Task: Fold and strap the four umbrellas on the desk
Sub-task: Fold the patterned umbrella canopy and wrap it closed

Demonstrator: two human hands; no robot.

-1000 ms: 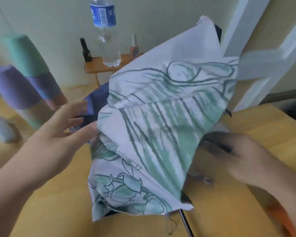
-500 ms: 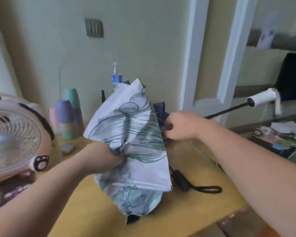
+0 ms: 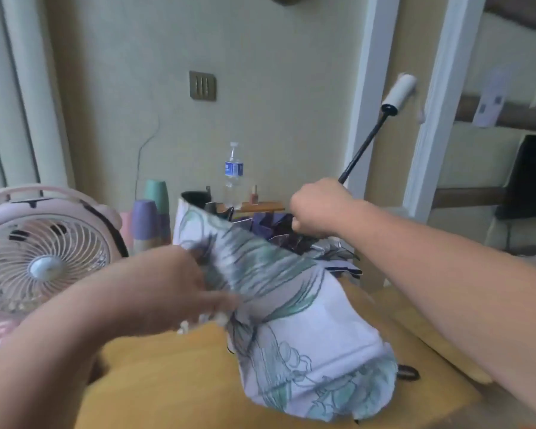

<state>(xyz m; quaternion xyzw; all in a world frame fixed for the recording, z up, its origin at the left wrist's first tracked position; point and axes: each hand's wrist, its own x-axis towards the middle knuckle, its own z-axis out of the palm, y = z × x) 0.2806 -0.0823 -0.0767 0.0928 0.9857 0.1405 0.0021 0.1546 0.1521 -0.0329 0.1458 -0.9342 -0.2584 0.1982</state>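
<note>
On the yellow wooden worktop (image 3: pixel 167 385) a white umbrella (image 3: pixel 294 323) with a green floral print lies bunched at the middle, its canopy loose and unstrapped. The left hand (image 3: pixel 171 292), blurred, grips a fold of that cloth at its left edge. The right hand (image 3: pixel 319 209) is a fist round the black shaft (image 3: pixel 364 147), which slants up and right to a white handle (image 3: pixel 399 91). Just behind the canopy a dark purple umbrella (image 3: pixel 270 224) lies crumpled. A black strap loop (image 3: pixel 409 373) shows at the canopy's near right edge.

At the far side a clear water bottle (image 3: pixel 234 174) stands capped on a small wooden stand (image 3: pixel 265 207), with a little pinkish bottle (image 3: pixel 253 196) beside it; I cannot tell how full the water bottle is. Left of them pastel cups (image 3: pixel 149 218) stand mouth-down in stacks, their insides hidden. A pink fan (image 3: pixel 41 252) fills the left edge.
</note>
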